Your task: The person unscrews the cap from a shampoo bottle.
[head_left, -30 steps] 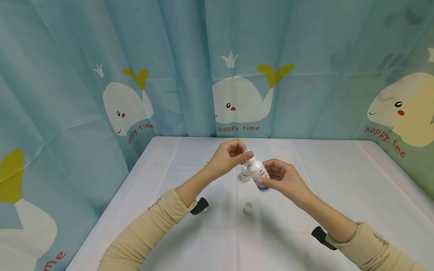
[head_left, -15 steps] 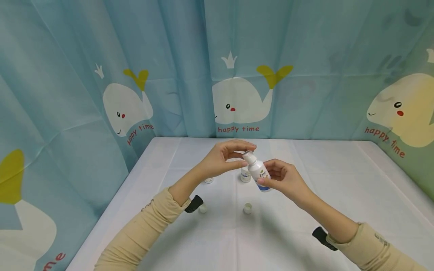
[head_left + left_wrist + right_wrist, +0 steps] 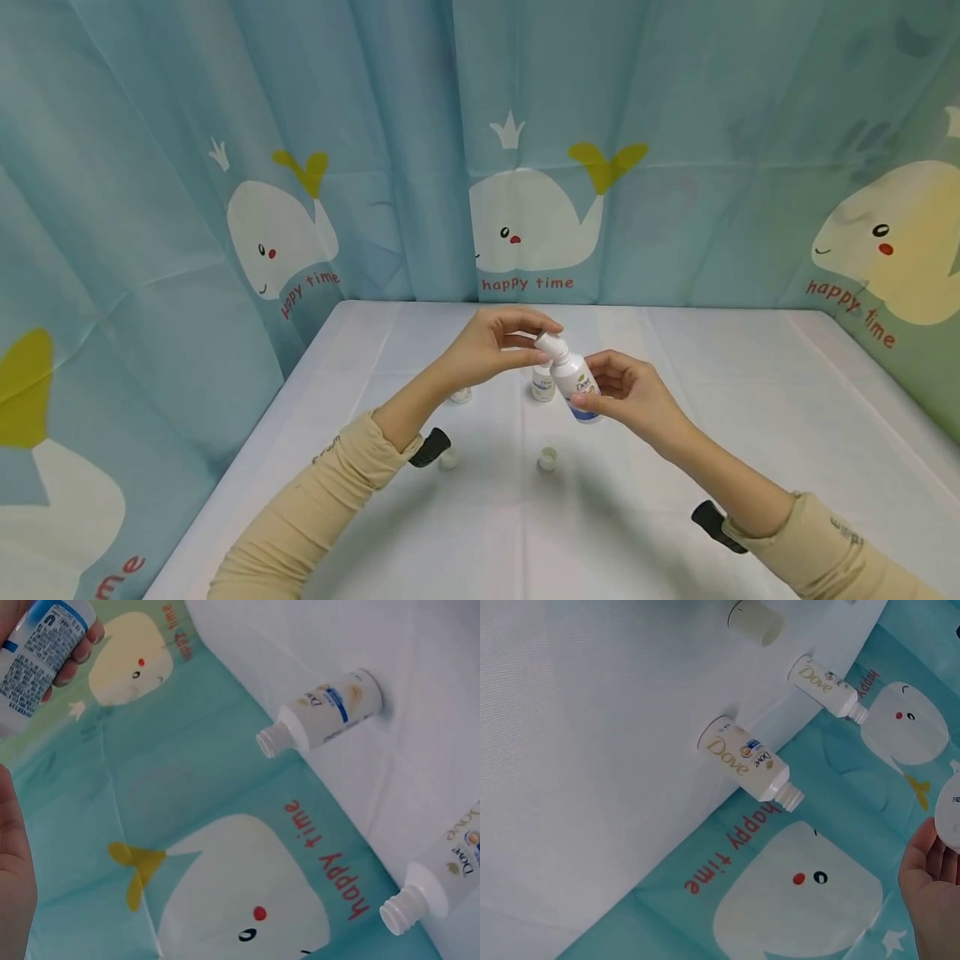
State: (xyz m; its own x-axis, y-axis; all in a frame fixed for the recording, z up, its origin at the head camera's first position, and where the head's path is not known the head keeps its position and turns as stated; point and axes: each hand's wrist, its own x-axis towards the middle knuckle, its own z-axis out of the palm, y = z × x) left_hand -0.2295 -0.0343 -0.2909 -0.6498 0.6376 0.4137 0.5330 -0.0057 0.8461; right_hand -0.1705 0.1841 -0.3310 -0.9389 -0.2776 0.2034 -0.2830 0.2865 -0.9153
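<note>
My right hand holds a small white Dove bottle with a blue band, tilted to the left above the table. At its top, my left hand pinches the white cap between thumb and fingers. The cap sits askew at the bottle's neck. In the left wrist view the held bottle shows its printed back at the top left corner, with fingertips around it. Only a pale edge of the bottle appears in the right wrist view, beside the right hand's fingers.
Behind the hands stand two uncapped Dove bottles, one in the middle and one farther left, partly covered by the left arm. Two loose white caps, a middle one and a left one, lie nearer on the white table. A whale-print curtain hangs behind.
The left hand first turned at the cap, its fingers opening out and the wrist shifting left. Since then the cap has tipped slightly up and left at the neck. The right hand stays nearly still.
</note>
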